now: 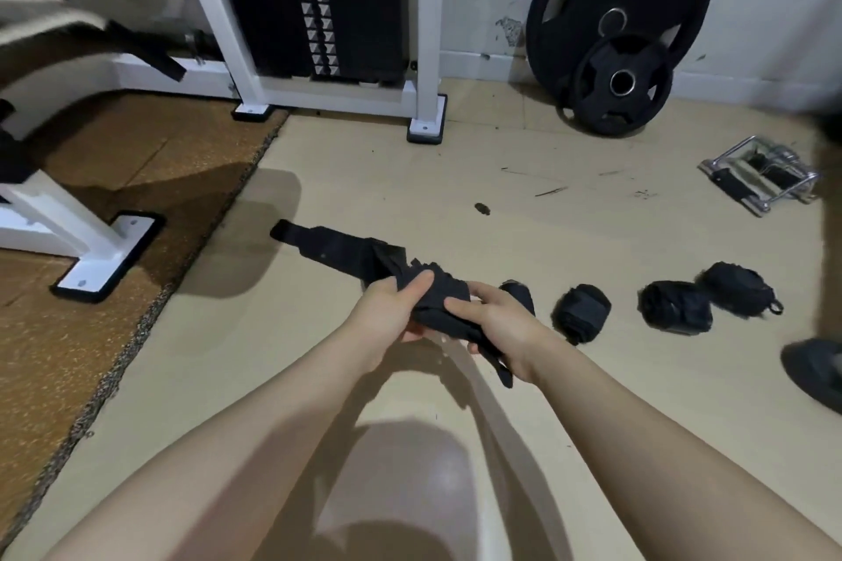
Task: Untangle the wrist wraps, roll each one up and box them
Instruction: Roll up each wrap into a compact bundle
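Nearby, four rolled wraps (582, 312), weight plates (619, 80), both hands' fingers (412, 287) gripping half-rolled wrap (437, 301)

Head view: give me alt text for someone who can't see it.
Both hands, left hand and right hand, grip a black wrist wrap and roll it, its loose tail trailing left across the tan floor. Four rolled wraps lie in a row to the right; weight plates lean on the wall behind. No box shows.
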{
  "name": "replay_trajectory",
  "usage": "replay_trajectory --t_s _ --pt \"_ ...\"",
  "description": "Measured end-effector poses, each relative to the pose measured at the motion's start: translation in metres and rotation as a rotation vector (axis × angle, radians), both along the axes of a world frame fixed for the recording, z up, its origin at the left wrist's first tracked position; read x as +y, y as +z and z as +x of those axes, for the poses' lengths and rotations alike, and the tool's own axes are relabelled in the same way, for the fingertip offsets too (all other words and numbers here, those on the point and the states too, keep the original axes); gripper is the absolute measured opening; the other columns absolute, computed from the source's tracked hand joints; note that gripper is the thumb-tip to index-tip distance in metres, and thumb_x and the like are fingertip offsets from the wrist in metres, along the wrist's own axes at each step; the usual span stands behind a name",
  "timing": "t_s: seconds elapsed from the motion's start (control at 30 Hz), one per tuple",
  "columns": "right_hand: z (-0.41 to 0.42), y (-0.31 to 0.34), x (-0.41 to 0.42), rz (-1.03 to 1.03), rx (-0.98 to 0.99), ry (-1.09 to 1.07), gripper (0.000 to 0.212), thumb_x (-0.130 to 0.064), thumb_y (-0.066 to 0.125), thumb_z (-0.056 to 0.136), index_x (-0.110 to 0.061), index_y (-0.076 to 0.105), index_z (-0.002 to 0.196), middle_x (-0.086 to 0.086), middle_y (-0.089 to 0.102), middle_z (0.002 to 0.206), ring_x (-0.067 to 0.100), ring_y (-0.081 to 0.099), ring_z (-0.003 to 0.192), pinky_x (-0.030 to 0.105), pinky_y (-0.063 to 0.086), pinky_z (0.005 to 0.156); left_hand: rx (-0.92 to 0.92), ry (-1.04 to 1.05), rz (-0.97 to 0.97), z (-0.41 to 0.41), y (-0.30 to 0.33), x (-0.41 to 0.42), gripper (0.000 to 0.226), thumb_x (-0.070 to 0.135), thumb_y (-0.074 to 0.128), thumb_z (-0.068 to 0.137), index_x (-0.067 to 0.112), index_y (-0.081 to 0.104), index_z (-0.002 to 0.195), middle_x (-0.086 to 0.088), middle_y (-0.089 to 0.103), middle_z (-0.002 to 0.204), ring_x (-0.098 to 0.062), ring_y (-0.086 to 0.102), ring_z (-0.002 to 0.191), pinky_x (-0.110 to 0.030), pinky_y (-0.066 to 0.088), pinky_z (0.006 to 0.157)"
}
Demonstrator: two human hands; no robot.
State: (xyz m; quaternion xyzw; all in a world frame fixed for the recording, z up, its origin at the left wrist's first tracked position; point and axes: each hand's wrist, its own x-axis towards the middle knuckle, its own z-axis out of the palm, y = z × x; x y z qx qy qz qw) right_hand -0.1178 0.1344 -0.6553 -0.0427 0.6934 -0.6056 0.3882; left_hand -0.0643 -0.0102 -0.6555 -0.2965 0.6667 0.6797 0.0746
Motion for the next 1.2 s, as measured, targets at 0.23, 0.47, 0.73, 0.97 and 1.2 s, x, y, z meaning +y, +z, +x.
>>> replay_trajectory --t_s 0.23,0.47,0.73,0.97,1.2 --pt "0.034 0.049 0.019 0.043 0.087 0.103 0.024 -0.010 0.060 0.092 -0.017 0.052 0.114 0.000 0.059 0.087 0.013 0.056 0.061 0.018 0.044 0.047 0.141 0.026 0.160 0.049 0.042 0.024 0.039 -0.005 0.058 0.089 0.010 0.052 0.124 -0.013 0.066 0.118 -0.026 0.066 0.106 -0.038 0.052 0.094" --pt "0.056 0.069 0.040 0.193 0.212 0.145 0.036 0.003 0.056 0.087 -0.013 0.053 0.119 0.003 0.055 0.078 0.019 0.050 0.059 0.031 0.046 0.062 0.146 0.100 0.244 0.070 0.062 0.046 0.026 0.007 0.052 0.095 0.011 0.056 0.120 -0.012 0.069 0.115 -0.027 0.068 0.102 -0.040 0.057 0.084" --pt "0.092 0.060 0.032 0.539 0.536 0.141 0.034 -0.014 0.059 0.088 -0.018 0.053 0.121 0.002 0.061 0.088 0.023 0.059 0.077 0.030 0.045 0.067 0.103 0.233 0.134 0.085 0.038 0.041 0.021 0.017 0.055 0.097 0.013 0.054 0.118 -0.009 0.065 0.115 -0.028 0.065 0.103 -0.047 0.052 0.093" --pt "0.101 0.071 0.024 0.230 0.305 -0.101 0.019 -0.003 0.047 0.091 -0.012 0.054 0.075 0.001 0.058 0.069 0.017 0.057 0.064 0.024 0.043 0.060 0.209 0.171 0.136 0.100 0.037 0.027 0.023 0.020 0.058 0.095 0.015 0.054 0.117 -0.004 0.067 0.114 -0.022 0.064 0.105 -0.037 0.052 0.091" --pt "0.120 0.074 -0.002 0.214 0.136 -0.078 0.022 -0.007 0.038 0.096 -0.010 0.056 0.109 0.005 0.063 0.079 0.020 0.060 0.061 0.034 0.054 0.072 0.225 0.136 -0.010 0.120 0.029 0.006 0.024 0.025 0.062 0.092 0.013 0.056 0.112 -0.001 0.068 0.105 -0.018 0.066 0.096 -0.028 0.052 0.074"
